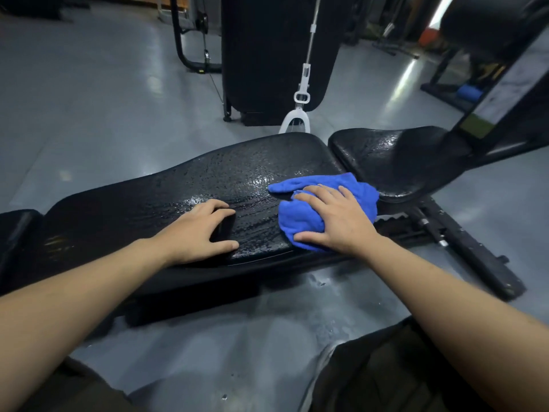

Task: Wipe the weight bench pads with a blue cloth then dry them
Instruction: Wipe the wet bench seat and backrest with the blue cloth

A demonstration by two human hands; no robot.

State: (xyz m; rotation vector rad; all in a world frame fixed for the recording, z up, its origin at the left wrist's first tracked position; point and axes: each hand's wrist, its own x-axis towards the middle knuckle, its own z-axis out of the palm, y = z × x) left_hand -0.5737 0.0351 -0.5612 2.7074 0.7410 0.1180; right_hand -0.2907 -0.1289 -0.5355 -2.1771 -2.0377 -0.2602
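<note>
I press my right hand (pixel 332 221), palm flat and fingers spread, on the bunched blue cloth (pixel 315 212) so it drags water off the wet back pad (pixel 178 185), while my open left hand (pixel 199 230) beside it braces the bench.

The long pad (pixel 184 185) lies open to the left of the left hand (pixel 199 230), with bare wet surface across its far half. The blue cloth (pixel 320 203) under the right hand (pixel 335 221) covers the right end, beside the narrow gap to the seat pad (pixel 383 162). A slanting black frame post (pixel 481 114) crosses over the seat pad's right side. A white cable handle (pixel 295 120) hangs just behind the long pad's far edge. The grey floor (pixel 89 114) left of the bench is open
</note>
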